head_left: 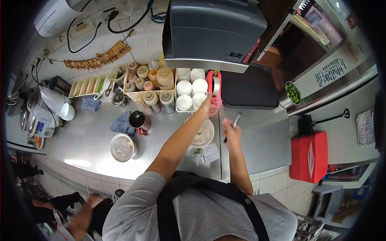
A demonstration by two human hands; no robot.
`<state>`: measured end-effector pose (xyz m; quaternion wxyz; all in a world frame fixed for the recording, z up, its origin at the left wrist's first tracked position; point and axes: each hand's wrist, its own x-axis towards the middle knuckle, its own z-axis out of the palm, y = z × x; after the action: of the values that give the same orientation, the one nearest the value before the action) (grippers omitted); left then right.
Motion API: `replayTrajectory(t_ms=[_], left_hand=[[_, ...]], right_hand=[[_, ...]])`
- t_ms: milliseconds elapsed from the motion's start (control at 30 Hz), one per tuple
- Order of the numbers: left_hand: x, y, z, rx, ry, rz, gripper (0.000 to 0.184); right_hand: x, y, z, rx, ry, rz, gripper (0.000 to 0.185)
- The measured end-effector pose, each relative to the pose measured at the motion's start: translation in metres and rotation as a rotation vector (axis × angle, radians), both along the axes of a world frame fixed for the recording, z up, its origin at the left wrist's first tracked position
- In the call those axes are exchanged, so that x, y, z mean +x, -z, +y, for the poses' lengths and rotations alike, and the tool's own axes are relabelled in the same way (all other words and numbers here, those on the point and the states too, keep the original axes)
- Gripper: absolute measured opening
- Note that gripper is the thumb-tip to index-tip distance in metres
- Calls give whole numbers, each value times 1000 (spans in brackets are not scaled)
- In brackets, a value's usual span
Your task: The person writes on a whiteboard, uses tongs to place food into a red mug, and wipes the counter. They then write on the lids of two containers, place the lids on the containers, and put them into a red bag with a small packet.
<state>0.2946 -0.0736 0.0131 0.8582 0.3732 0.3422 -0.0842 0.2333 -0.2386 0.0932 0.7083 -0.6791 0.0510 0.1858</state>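
My left hand (206, 108) reaches forward and is closed on the near end of a red tape dispenser (216, 89) with a pale roll in it. The dispenser stands between the basket of white lidded tubs and the black board. In my right hand (233, 134), slightly blurred, is a marker pen (238, 119), its tip end pointing up and away. Under my left forearm, partly hidden, sits a round container with a clear lid (202, 134) and dark writing. Beside it lie a paper slip (210, 153) and a small plastic bag (197, 153) with green pieces.
White tubs (184, 102) fill a basket; sauce bottles (165, 78) stand left of it. A red mug (140, 121), blue cloth (122, 123) and lidded bowl (123, 148) are leftward. Right are a black board (249, 90) and green limes (292, 93). Another person's arm (82, 217) shows lower left.
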Motion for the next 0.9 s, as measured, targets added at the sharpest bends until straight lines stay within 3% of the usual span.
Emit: replayTrajectory(t_ms=[167,233,367,433,467,533,633,700,767,833,867,900], left_hand=[[-3,-11,-7,184,49,32,70],[-3,-19,-13,385,51,17,39],[2,-30,-14,590,222,96,28],[0,-52,-14,928,430,183,23],[0,-51,-16,930,431,182,23],[1,-48,-26,1503,327,216,20],[9,-26,-32,1448,355,210,23],[-5,-35,-33,1541,239,66,18],[-57,-91,-11,1519,239,-25,22],[-103,-86,27,1178,-101,-358,25],[-131,-71,45,1147,-344,-463,26],[-179,-85,63,1166,-403,-433,26]], right_hand=[[-80,-9,-66,0,17,101,16],[-89,-10,-79,-3,13,141,16],[-89,1,-90,-27,70,96,18],[-86,6,-89,-51,68,86,17],[-84,9,-87,-99,67,22,17],[-78,9,-84,-155,51,-63,15],[-72,-10,-81,-216,47,-97,12],[-74,-23,-90,-164,67,-220,11],[-78,-33,-99,-81,171,-139,7],[-83,-43,-100,3,30,-135,9],[-92,-39,-86,8,3,-117,9],[-99,-37,-71,26,-109,-88,8]])
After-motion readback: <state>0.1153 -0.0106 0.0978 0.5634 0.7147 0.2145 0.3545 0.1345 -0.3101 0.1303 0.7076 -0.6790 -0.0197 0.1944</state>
